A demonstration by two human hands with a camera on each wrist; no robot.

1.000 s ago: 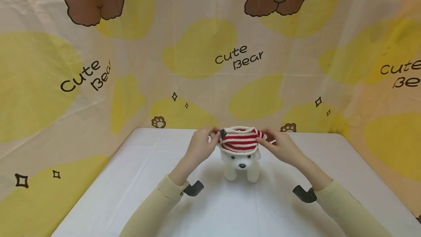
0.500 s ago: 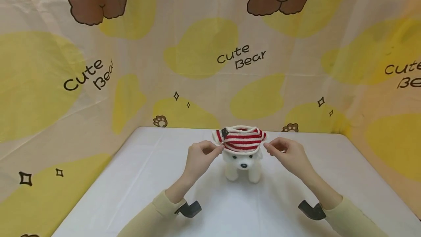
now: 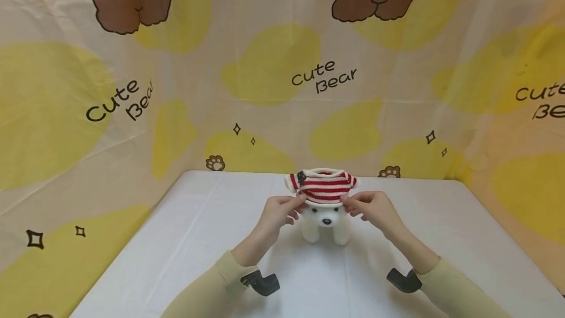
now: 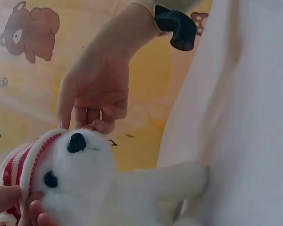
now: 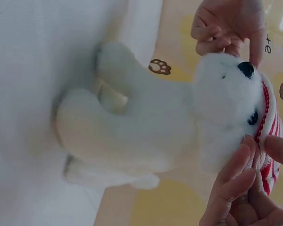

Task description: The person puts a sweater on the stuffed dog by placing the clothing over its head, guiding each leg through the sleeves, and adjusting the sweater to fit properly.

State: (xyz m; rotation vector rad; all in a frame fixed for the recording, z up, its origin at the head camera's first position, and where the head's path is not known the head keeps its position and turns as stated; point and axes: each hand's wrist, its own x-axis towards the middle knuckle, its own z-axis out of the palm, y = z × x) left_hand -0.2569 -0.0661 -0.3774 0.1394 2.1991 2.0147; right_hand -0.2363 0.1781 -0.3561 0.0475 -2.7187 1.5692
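Observation:
A white plush dog [image 3: 327, 219] stands on the table, facing me. Over the top of its head sits a small red-and-white striped knitted sweater [image 3: 325, 188], its white hem just above the eyes and its neck opening at the top. My left hand [image 3: 278, 215] pinches the hem at the left side of the head. On the other side my right hand [image 3: 375, 210] pinches the same hem between thumb and fingers, which the right wrist view shows close up on the sweater [image 5: 269, 122]. The sweater's two short sleeves stick out to the sides. The dog's ears are mostly hidden.
The white table [image 3: 212, 239] has its far edge just behind the dog. A cloth backdrop [image 3: 265, 72] with yellow patches and bear prints surrounds it. A black curved piece [image 3: 265, 282] is strapped at each wrist.
Both hands have let go of the sweater's sleeves, moved down, and taken hold of its hem. The dog stays in place with the sweater on its head.

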